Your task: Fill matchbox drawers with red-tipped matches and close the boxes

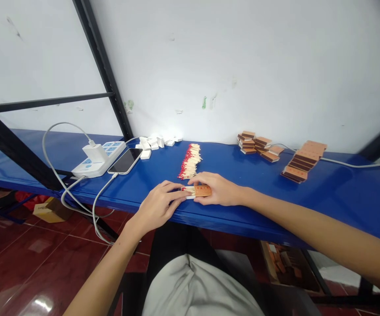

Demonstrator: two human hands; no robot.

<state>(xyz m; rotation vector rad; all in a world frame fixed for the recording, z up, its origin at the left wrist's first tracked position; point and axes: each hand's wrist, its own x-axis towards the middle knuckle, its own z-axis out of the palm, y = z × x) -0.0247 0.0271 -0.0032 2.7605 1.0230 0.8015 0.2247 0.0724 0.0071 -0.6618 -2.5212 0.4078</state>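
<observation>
Near the front edge of the blue table, my right hand (214,188) grips the orange sleeve of a matchbox (203,190). Its white tray (190,197) sticks out to the left, with red-tipped matches lying in it. The fingers of my left hand (162,200) close on the tray's left end, thumb and fingertips at the match heads. Just beyond my hands lies a long pile of loose matches (190,161), red heads to the left.
White trays (153,143) lie in a heap at the back, beside a phone (125,161) and a power strip (99,163). Matchboxes (258,145) are stacked back right, with a row of sleeves (303,160) farther right. Below stands a box of matchboxes (288,267).
</observation>
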